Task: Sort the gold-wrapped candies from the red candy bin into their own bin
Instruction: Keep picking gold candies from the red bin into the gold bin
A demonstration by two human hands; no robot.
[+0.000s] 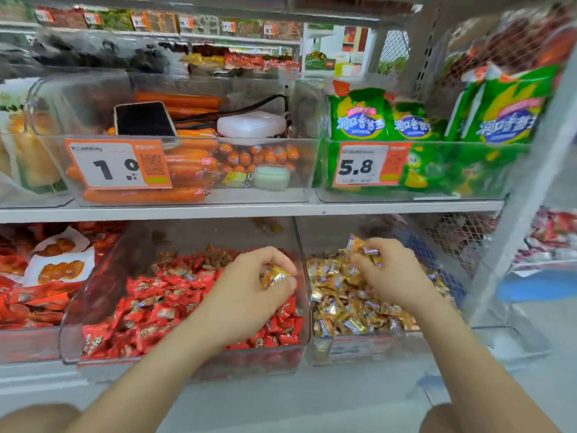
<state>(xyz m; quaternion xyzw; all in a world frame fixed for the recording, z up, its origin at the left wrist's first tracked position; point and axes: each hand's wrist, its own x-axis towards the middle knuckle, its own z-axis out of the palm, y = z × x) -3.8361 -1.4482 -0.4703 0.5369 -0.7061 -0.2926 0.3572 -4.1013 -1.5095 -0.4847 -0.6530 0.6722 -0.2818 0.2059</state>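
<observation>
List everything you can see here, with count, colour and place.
red candies: many, red, lower middle bin
red candy bin: one, clear, lower shelf
gold-wrapped candies: many, gold, lower right bin
gold candy bin: one, clear, right of the red candy bin
sausages: many, orange, upper middle bin
phone: one, black, on the sausages
white block: one, white, beside the phone
green packets: several, green, upper right bin
price tags: two, orange and white, upper bin fronts
left hand: one, over the red candies, gripping a gold candy
right hand: one, above the gold pile, pinching a few gold candies
</observation>
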